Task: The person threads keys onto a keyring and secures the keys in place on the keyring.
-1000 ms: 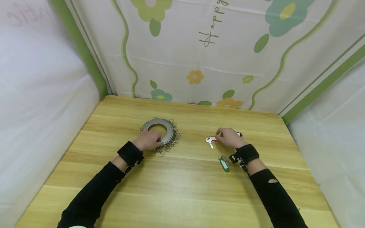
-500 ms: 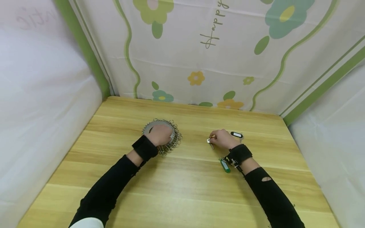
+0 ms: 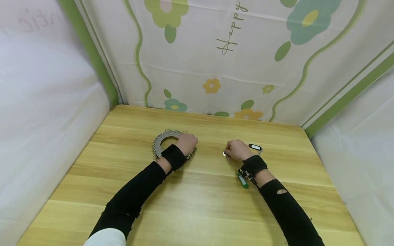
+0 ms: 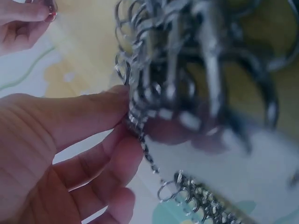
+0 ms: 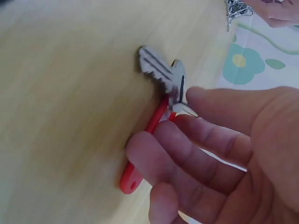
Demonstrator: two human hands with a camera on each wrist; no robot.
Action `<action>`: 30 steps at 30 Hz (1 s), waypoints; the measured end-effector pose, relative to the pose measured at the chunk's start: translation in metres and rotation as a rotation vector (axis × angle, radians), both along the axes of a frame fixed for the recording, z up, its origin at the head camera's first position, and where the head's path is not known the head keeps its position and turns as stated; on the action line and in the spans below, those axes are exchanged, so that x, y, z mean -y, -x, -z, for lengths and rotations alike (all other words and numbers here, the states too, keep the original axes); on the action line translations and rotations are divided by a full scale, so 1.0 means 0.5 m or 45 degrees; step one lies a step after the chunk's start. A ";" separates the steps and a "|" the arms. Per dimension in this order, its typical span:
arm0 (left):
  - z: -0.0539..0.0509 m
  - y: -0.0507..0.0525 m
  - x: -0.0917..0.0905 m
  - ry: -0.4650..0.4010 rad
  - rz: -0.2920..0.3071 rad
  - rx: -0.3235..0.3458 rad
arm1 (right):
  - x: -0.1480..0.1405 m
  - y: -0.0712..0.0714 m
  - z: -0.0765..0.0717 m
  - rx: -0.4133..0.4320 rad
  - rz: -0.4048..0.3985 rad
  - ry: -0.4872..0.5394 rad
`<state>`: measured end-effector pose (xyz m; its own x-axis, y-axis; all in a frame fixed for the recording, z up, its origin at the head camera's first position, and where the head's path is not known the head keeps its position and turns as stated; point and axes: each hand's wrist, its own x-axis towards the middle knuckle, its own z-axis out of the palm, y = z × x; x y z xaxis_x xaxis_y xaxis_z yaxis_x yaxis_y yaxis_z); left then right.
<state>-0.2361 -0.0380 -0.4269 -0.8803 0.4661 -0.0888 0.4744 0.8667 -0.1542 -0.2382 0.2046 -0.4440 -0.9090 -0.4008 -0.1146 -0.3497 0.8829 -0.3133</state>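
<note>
A flat grey metal ring (image 3: 157, 143), hung round its edge with small wire loops (image 4: 156, 70), lies on the table at left. My left hand (image 3: 186, 143) is at its right side, thumb and forefinger pinching the rim among the loops. To the right, my right hand (image 3: 238, 149) has its fingers round a red key tag (image 5: 152, 126) with a silver key (image 5: 156, 67) attached. The key's toothed blade sticks out past the fingers, and part of the tag is hidden behind them.
A black key tag (image 3: 254, 147) with a key lies just beyond the right hand. Under the right wrist is a green key tag (image 3: 243, 181), partly covered by the wrist strap. White cloth walls stand at the back and sides of the wooden table (image 3: 197, 205).
My left hand has moved from the ring's near left across to its right side. The right hand has closed round the red key tag and shifted slightly left, uncovering the black tag.
</note>
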 end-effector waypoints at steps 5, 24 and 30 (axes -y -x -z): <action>0.010 -0.001 0.001 -0.024 0.015 -0.007 | 0.004 0.005 0.000 0.014 0.008 -0.024; 0.020 -0.008 0.021 -0.426 0.029 0.177 | 0.021 -0.018 -0.023 0.028 0.097 0.228; 0.014 -0.004 0.015 -0.552 0.027 0.251 | 0.030 -0.017 -0.021 -0.029 0.106 0.372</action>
<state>-0.2339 -0.0453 -0.4339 -0.8561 0.5147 -0.0463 0.4766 0.8210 0.3143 -0.2296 0.1894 -0.4336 -0.9412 -0.3375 0.0152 -0.2896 0.7827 -0.5510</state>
